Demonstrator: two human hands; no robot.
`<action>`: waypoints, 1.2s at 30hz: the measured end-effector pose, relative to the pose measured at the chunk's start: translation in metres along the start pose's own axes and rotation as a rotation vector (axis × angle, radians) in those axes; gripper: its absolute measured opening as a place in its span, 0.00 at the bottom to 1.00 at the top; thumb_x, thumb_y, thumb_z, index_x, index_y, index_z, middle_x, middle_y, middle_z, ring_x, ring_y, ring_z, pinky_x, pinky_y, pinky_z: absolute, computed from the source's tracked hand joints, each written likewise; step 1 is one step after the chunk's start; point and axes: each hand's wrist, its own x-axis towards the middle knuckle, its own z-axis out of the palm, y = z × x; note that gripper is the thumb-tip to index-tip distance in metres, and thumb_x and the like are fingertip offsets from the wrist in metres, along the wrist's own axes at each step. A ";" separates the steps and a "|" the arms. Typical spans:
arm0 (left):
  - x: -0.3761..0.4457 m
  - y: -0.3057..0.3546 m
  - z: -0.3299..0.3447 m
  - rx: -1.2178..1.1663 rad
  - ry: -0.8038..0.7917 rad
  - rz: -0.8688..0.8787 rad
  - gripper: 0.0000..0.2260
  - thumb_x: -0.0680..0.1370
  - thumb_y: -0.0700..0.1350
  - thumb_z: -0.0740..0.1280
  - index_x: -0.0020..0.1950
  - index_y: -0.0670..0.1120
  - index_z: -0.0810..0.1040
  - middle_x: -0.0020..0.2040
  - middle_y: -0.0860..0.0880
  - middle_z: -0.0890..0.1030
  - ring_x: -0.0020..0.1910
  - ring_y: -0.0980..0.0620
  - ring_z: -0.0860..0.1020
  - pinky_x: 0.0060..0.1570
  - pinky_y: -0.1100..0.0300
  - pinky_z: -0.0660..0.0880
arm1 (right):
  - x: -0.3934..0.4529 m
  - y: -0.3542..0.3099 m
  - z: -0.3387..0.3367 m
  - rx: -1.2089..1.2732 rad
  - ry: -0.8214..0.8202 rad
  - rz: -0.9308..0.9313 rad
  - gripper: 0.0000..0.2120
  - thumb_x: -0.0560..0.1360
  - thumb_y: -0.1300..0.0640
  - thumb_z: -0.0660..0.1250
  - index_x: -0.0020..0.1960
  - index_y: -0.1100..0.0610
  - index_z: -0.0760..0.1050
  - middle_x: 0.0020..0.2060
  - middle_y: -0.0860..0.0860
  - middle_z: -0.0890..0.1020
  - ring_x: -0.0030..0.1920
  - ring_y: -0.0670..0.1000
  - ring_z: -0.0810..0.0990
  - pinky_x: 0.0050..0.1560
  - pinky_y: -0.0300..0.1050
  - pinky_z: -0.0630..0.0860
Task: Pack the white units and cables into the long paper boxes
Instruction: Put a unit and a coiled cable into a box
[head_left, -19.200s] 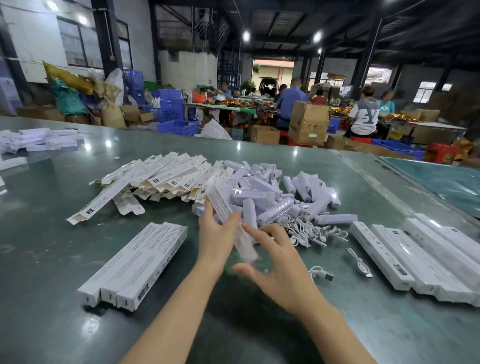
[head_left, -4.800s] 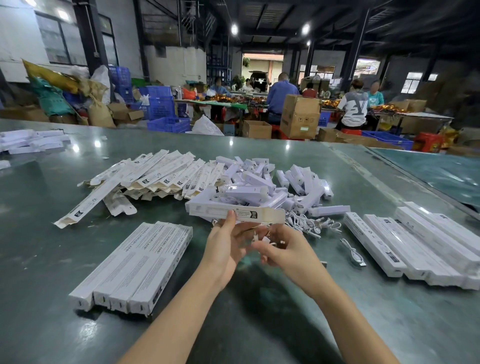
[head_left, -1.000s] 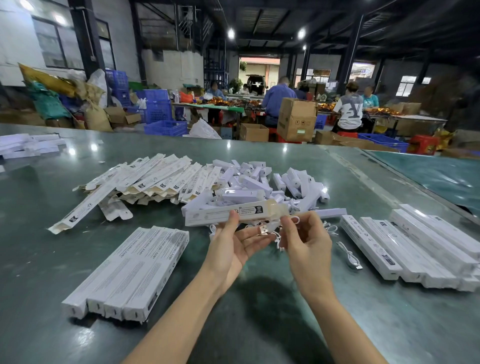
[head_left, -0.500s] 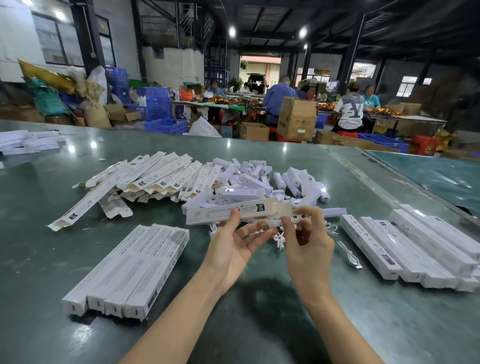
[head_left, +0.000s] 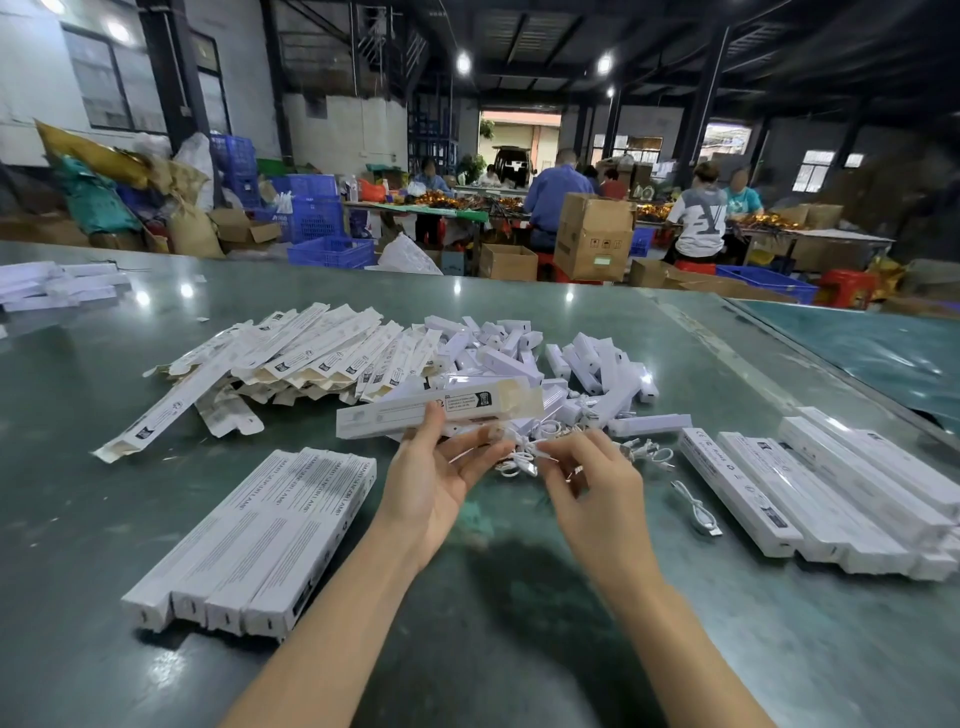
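While the left hand (head_left: 431, 483) pinches the long paper box (head_left: 441, 408) at mid-frame, the right hand (head_left: 592, 483) fingers seem to pinch a white cable (head_left: 519, 460), though blur hides it. If the coil springs loose, it may snag outside the box.

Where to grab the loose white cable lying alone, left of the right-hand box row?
Probably at the middle of the loose cable, from straight above, fingers closing across it. It lies flat on the table and apart from the packed boxes beside it, so both sides look free; the plug end near the viewer gives a smaller target.
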 end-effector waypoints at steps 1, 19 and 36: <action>0.000 0.000 -0.001 0.029 0.002 0.011 0.17 0.83 0.50 0.57 0.59 0.36 0.75 0.44 0.34 0.81 0.37 0.44 0.84 0.35 0.60 0.81 | 0.000 -0.001 0.000 -0.011 -0.011 0.007 0.05 0.72 0.66 0.72 0.44 0.58 0.80 0.42 0.49 0.76 0.40 0.41 0.74 0.39 0.30 0.69; 0.008 0.020 -0.017 -0.343 -0.002 -0.073 0.15 0.81 0.49 0.62 0.62 0.40 0.71 0.37 0.48 0.76 0.29 0.55 0.70 0.29 0.64 0.71 | 0.007 -0.009 -0.002 0.553 0.084 0.468 0.03 0.78 0.63 0.64 0.47 0.59 0.77 0.37 0.52 0.82 0.33 0.47 0.79 0.36 0.38 0.73; 0.012 0.005 -0.018 0.056 0.129 0.079 0.06 0.82 0.46 0.61 0.47 0.46 0.73 0.35 0.46 0.83 0.33 0.52 0.82 0.30 0.64 0.77 | 0.004 -0.012 -0.001 0.433 0.145 0.342 0.07 0.75 0.63 0.70 0.44 0.51 0.80 0.36 0.47 0.83 0.37 0.47 0.80 0.42 0.41 0.77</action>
